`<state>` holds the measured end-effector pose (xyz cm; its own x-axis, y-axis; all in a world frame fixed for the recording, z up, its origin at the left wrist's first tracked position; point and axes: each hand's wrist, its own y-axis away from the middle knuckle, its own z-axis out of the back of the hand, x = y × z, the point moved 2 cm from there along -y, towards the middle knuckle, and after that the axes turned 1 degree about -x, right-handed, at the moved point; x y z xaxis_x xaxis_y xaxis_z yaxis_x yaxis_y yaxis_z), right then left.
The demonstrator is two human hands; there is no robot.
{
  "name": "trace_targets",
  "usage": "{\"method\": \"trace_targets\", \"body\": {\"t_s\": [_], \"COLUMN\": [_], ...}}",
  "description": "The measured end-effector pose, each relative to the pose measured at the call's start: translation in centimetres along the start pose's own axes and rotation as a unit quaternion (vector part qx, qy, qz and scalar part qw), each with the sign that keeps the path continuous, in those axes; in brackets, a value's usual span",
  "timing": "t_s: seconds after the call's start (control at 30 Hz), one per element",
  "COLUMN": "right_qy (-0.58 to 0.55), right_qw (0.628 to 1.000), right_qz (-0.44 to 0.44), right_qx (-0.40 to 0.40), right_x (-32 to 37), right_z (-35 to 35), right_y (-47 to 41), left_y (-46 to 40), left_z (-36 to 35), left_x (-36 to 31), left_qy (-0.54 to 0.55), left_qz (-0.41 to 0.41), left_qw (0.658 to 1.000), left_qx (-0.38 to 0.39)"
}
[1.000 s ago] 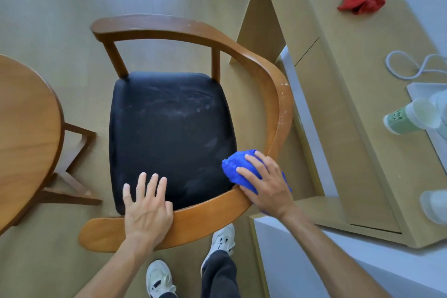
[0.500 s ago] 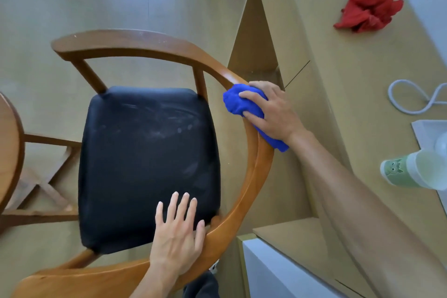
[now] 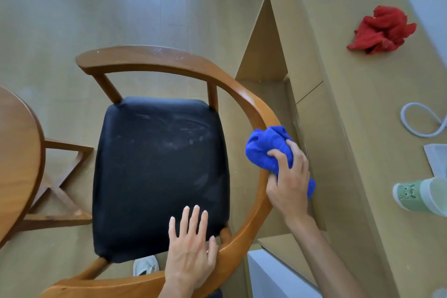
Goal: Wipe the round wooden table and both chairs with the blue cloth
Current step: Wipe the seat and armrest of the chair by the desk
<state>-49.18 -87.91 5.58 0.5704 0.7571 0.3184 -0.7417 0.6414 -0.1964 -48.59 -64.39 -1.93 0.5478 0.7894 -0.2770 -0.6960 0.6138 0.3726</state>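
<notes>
Fingers (image 3: 280,155) of the right hand (image 3: 290,184): curled round the bunched blue cloth (image 3: 268,150), pressing it onto the curved wooden rail of the chair (image 3: 256,109) at roughly 3 o'clock of the seat. Fingers of the left hand (image 3: 191,247): straight and spread, gripping nothing, palm resting on the rail at about 5 o'clock with the fingertips lying over the black seat pad (image 3: 159,174). Step in hand, as judged: wiping the back-and-arm rail of one chair, the left hand steadying the frame. Whitish specks show on the rail near 12 o'clock and pale smears on the seat pad, so the next move likely calls for carrying the cloth on round the rail toward 12 o'clock under steady pressure, then over the pad; the round wooden worktop (image 3: 17,159), only an edge of which shows at 9 o'clock, cannot be judged wiped or unwiped. Count: chairs in view, one, the second not seen; round worktops, one, partly in view; blue cloths, one; red cloths (image 3: 382,29), one, crumpled on the long side worktop (image 3: 362,104) at 2 o'clock, well apart from the chair; green cups (image 3: 411,197), one, lying on its side at 4 o'clock; white cord loops (image 3: 416,123), one; white shoes (image 3: 145,267), one showing below the seat at 6 o'clock.
</notes>
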Motion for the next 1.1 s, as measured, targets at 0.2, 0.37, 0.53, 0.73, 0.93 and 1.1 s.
{"method": "trace_targets", "body": {"t_s": [0.2, 0.37, 0.53, 0.73, 0.93, 1.1], "right_qy": [0.032, 0.025, 0.008, -0.056, -0.024, -0.003], "right_qw": [0.998, 0.970, 0.986, 0.998, 0.981, 0.952], "right_qz": [-0.032, -0.042, -0.024, -0.001, 0.048, 0.126], "right_qx": [0.053, 0.236, 0.165, 0.029, 0.187, 0.279], "right_x": [2.3, 2.6, 1.9, -0.6, 1.6, 3.2], "right_z": [-1.7, -3.4, -2.3, -0.9, -4.3, -7.5], "right_y": [-9.3, -15.5, -11.8, -4.1, -16.4, -20.6], "left_y": [-0.7, -0.4, -0.5, -0.4, -0.4, -0.5], "left_z": [0.0, 0.6, 0.3, 0.5, 0.6, 0.2], "left_x": [0.0, -0.1, 0.1, 0.0, -0.2, 0.0], "left_qy": [0.022, 0.013, 0.001, 0.020, 0.015, 0.025], "left_qz": [-0.001, 0.015, 0.022, 0.023, 0.017, 0.036], "left_qw": [0.999, 0.999, 0.997, 0.997, 0.998, 0.995], "left_qx": [0.030, 0.049, 0.077, 0.073, 0.061, 0.084]}}
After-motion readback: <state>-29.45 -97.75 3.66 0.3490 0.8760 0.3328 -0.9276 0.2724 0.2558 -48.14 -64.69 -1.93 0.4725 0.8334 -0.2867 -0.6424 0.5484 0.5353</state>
